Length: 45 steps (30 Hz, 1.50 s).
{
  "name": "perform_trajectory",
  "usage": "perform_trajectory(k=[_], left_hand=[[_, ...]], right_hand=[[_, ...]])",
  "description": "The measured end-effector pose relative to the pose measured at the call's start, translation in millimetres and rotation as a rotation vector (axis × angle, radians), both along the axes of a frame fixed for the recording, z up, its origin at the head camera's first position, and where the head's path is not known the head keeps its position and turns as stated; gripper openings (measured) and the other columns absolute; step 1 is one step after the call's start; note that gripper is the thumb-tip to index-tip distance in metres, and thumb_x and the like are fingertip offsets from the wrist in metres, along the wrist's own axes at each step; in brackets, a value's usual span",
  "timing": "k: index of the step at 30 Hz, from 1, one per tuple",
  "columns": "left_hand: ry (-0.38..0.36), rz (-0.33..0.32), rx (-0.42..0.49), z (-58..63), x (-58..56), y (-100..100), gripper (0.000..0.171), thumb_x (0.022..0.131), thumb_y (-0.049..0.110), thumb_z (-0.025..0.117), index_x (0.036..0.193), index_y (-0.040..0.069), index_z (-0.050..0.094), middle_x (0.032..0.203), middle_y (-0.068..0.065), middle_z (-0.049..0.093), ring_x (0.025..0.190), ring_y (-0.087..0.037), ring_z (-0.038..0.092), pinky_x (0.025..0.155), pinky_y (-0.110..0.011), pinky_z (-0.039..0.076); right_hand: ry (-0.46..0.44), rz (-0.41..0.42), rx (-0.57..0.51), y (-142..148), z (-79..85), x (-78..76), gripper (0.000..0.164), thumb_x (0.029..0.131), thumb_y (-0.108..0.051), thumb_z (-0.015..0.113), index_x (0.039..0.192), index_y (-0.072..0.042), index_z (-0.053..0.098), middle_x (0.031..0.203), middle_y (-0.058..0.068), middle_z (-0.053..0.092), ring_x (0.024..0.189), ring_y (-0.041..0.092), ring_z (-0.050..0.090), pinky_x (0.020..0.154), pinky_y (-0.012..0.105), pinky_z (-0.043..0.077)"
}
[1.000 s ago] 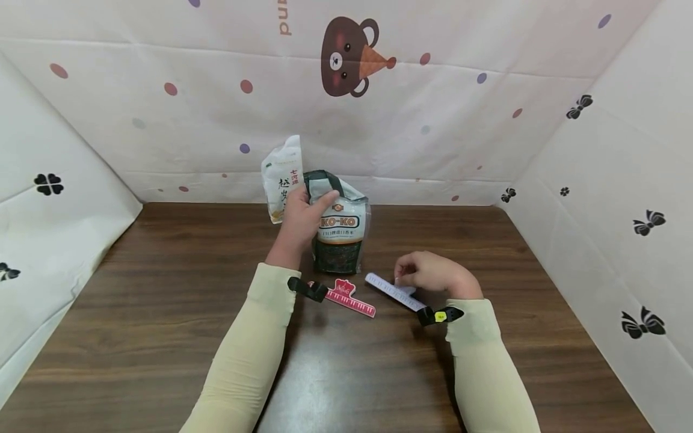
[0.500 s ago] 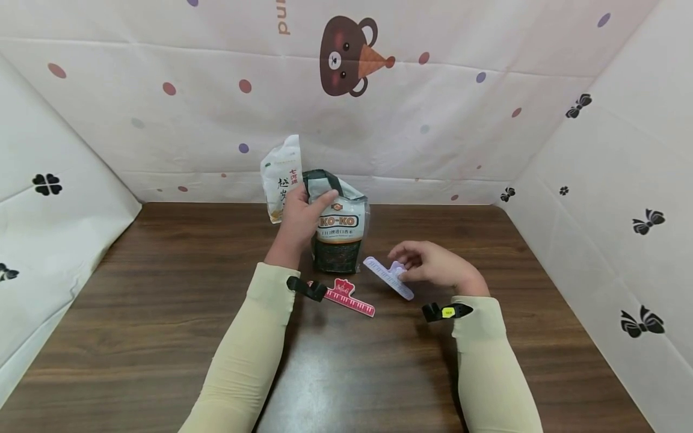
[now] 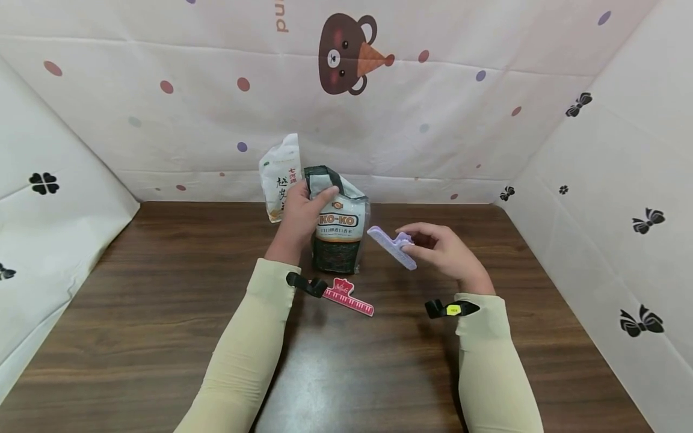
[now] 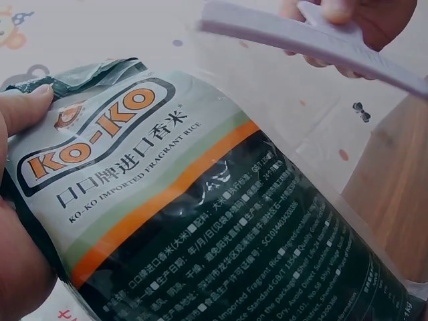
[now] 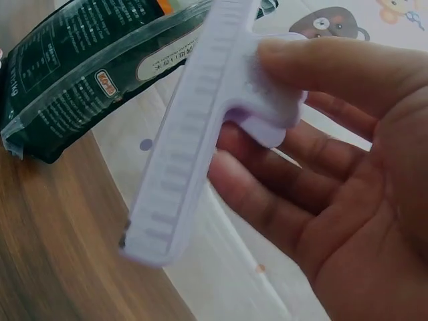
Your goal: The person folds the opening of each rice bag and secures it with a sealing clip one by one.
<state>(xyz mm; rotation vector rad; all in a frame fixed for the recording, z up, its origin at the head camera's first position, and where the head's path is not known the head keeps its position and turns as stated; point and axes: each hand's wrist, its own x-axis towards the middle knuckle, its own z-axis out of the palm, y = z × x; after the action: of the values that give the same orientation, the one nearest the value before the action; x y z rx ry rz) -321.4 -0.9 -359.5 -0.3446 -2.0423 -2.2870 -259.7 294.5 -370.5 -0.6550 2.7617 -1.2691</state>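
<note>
My left hand (image 3: 301, 213) grips the upper left side of a green and white KO-KO rice bag (image 3: 339, 234), its thumb across the front near the folded top. The bag stands upright on the table. In the right wrist view, my right hand (image 5: 348, 147) pinches a lilac bag clip (image 5: 194, 127) by its handle tabs, thumb on one side and fingers on the other. The clip's long piano-key bar points toward the rice bag, a short way off its right side in the head view. A red bag clip (image 3: 349, 298) lies in front of the bag, partly hidden behind the left wrist strap.
A white rice bag (image 3: 281, 174) stands behind the left hand, near the back wall. The brown wooden table (image 3: 162, 337) meets a patterned cloth wall (image 3: 433, 144) at the back, with white cloth sides left and right.
My right hand has picked the lilac clip up off the table and carried it up and back, closer to the rice bag's height. The left hand keeps holding the bag.
</note>
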Motion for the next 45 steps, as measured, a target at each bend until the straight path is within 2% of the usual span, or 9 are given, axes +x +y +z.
perform_trajectory(k=[4,8,13,20,26,29,35,41,45], left_hand=[[0.018,-0.017,0.0,1.0,1.2,0,0.022,0.092,0.022,0.067,0.108,0.009,0.063,0.095,-0.003,0.067,0.086,-0.014,0.065,0.077,-0.03,0.051],[0.052,-0.036,-0.002,-0.3,1.4,-2,0.02,0.092,0.021,0.067,0.107,0.008,0.063,0.093,-0.002,0.068,0.084,-0.015,0.066,0.075,-0.029,0.052],[0.096,-0.059,0.029,-3.0,0.2,-3,0.017,0.092,0.018,0.067,0.105,0.008,0.063,0.091,-0.001,0.068,0.082,-0.014,0.066,0.073,-0.029,0.053],[0.144,-0.109,0.07,-6.1,-1.9,-4,0.011,0.092,0.016,0.067,0.1,0.01,0.064,0.09,0.0,0.068,0.081,-0.014,0.065,0.072,-0.029,0.053],[0.135,-0.115,0.046,-7.6,-2.0,-6,0.013,0.09,0.017,0.069,0.1,0.01,0.065,0.092,-0.001,0.068,0.084,-0.015,0.064,0.075,-0.031,0.052],[0.127,-0.107,0.027,-7.5,-2.3,-6,0.016,0.089,0.017,0.07,0.101,0.009,0.065,0.093,-0.001,0.068,0.085,-0.016,0.064,0.076,-0.031,0.052],[0.125,-0.112,0.03,-6.6,-2.8,-5,0.017,0.089,0.016,0.07,0.102,0.007,0.063,0.092,-0.001,0.067,0.085,-0.015,0.064,0.076,-0.031,0.052],[0.113,-0.116,0.042,-5.0,-1.2,-5,0.015,0.091,0.016,0.068,0.102,0.008,0.063,0.091,0.001,0.067,0.084,-0.013,0.064,0.076,-0.029,0.052],[0.089,-0.105,0.035,-4.3,0.9,-6,0.015,0.09,0.017,0.068,0.102,0.008,0.063,0.091,0.001,0.067,0.084,-0.013,0.063,0.076,-0.029,0.052]], right_hand=[[0.02,-0.067,-0.033,-2,1.9,0.1,0.034,0.088,-0.027,0.073,0.12,-0.021,0.066,0.102,0.006,0.067,0.083,0.023,0.058,0.066,0.028,0.051],[0.035,-0.13,-0.113,-2,3.5,1.0,0.034,0.084,-0.026,0.076,0.116,-0.017,0.068,0.1,0.007,0.068,0.082,0.02,0.061,0.067,0.026,0.053],[0.048,-0.139,-0.199,-2,5.1,1.6,0.031,0.083,-0.017,0.077,0.112,-0.011,0.068,0.1,0.007,0.068,0.08,0.016,0.063,0.067,0.025,0.055],[0.102,-0.146,-0.207,-11,19.6,9.9,0.029,0.082,-0.006,0.075,0.11,-0.003,0.067,0.1,-0.001,0.065,0.083,0.012,0.062,0.072,0.02,0.053],[0.155,-0.194,-0.227,-20,29.9,17.4,0.029,0.081,-0.002,0.076,0.108,0.002,0.067,0.096,0.003,0.06,0.077,0.01,0.057,0.067,0.017,0.05],[0.17,-0.199,-0.257,-21,28.6,16.4,0.028,0.08,0.0,0.076,0.107,0.003,0.066,0.095,0.004,0.059,0.075,0.009,0.057,0.066,0.017,0.05],[0.185,-0.207,-0.306,-14,14.4,5.7,0.028,0.079,0.0,0.077,0.106,0.0,0.068,0.094,0.003,0.062,0.073,0.009,0.058,0.063,0.018,0.05],[0.221,-0.228,-0.312,-12,8.5,2.2,0.025,0.079,-0.009,0.08,0.102,-0.004,0.072,0.094,0.014,0.064,0.07,0.011,0.06,0.059,0.019,0.05],[0.233,-0.243,-0.308,-15,10.9,4.0,0.023,0.078,-0.01,0.08,0.1,-0.004,0.074,0.091,0.009,0.065,0.069,0.012,0.061,0.058,0.019,0.05]])
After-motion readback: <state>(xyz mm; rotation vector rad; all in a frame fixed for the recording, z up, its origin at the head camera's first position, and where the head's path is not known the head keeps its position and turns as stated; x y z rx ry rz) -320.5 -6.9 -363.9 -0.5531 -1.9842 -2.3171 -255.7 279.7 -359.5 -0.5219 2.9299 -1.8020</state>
